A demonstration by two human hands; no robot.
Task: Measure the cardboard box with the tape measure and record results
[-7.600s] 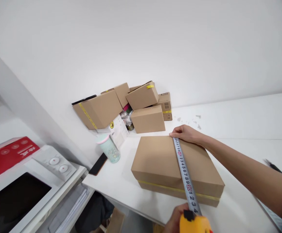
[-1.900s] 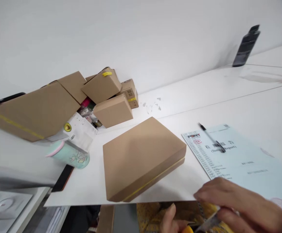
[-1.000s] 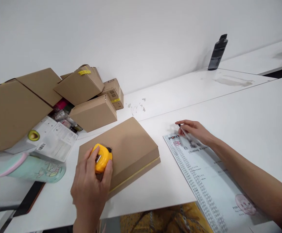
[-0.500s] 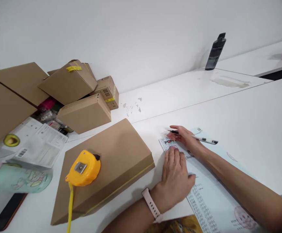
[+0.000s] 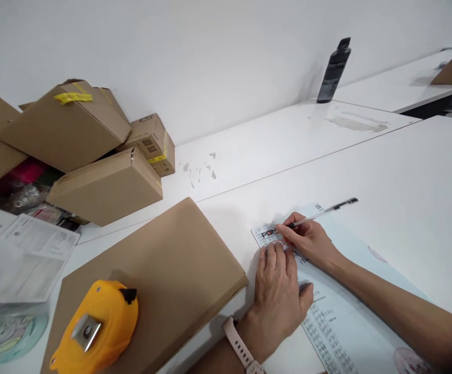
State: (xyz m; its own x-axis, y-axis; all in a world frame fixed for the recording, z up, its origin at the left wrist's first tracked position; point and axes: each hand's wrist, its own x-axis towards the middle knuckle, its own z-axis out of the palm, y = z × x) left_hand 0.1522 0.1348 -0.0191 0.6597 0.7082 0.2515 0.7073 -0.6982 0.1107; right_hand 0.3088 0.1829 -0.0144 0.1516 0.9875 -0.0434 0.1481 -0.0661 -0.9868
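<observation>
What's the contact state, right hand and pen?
Touching. The head view shows the right hand gripping the pen, its barrel running between the fingers.

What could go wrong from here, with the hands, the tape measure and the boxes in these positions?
1. The left hand lies on the printed paper, close to the right hand, so the pen might mark a finger.
2. The orange tape measure rests on the cardboard box with no hand on it; a bump could make it slide.
3. The tilted box sits above a lower box and may topple if knocked.
</observation>
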